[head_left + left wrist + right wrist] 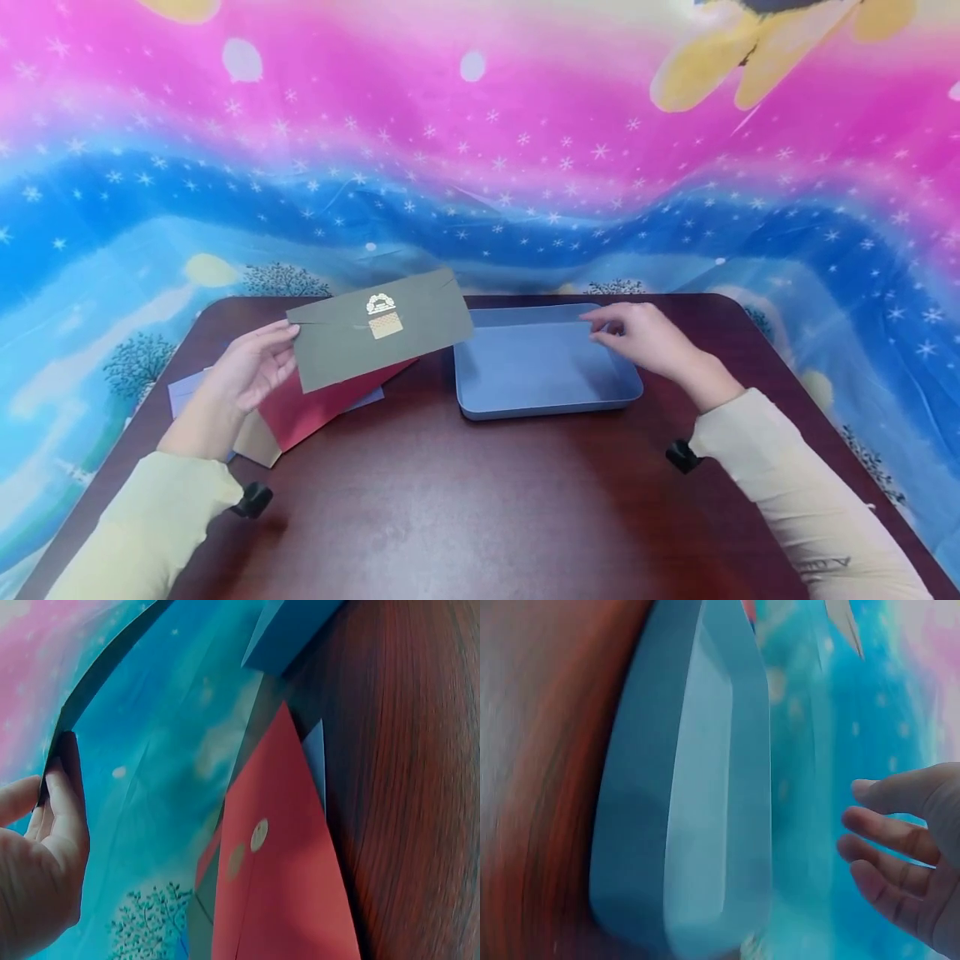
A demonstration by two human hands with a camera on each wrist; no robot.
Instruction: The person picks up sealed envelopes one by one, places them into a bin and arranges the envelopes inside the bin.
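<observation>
Pinching one dark olive, rectangular paper envelope [382, 350] at its nine-o'clock end, the left hand [249, 369] holds it raised and tilted above one red paper envelope [322, 412], at ten o'clock on the brown wood-grained table [450, 508]. Apart from it, the right hand [641, 333], fingers loosely bent and gripping nothing, hovers by the two-o'clock corner of one blue-grey, shallow tray [540, 367]. Tan paper [257, 442] and lavender paper [191, 387] are mostly covered; their count is, fairly, uncertain.
</observation>
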